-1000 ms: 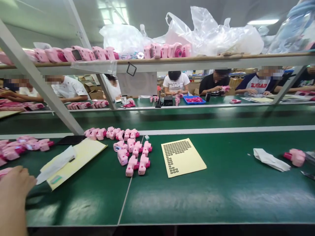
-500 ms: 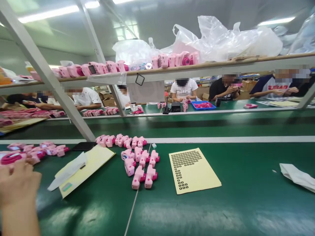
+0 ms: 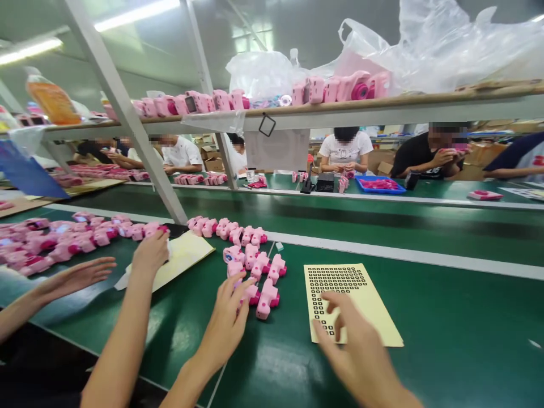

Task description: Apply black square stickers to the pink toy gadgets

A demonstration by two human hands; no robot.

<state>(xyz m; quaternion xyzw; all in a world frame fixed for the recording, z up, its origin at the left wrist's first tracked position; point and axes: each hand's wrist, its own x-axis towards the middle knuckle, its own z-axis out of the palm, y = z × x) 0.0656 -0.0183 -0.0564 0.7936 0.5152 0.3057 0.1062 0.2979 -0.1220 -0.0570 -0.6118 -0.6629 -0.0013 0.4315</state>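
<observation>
My left hand [image 3: 229, 311] reaches over the near end of a cluster of pink toy cameras [image 3: 267, 297]. Its thumb and fingers close round one pink toy camera [image 3: 251, 294], which still rests on the green table. Over a yellow sheet of small black square stickers [image 3: 374, 317] hovers my right hand [image 3: 357, 345]. Its fingers are bent, with a gap between thumb and forefinger and nothing visible between them. The lower left of the stickers is partly covered by that hand.
At my left, a co-worker's hand [image 3: 151, 252] is at a pink camera, the other hand [image 3: 97, 271] spread near many more cameras [image 3: 63, 243]. A second yellow sheet [image 3: 187, 260] lies between us. A slanted post [image 3: 127, 113] carries the loaded shelf [image 3: 263, 116] above the table.
Both my hands have come into view, the left at a toy camera, the right over the sticker sheet. The view has swung left, showing a co-worker's arms and more cameras.
</observation>
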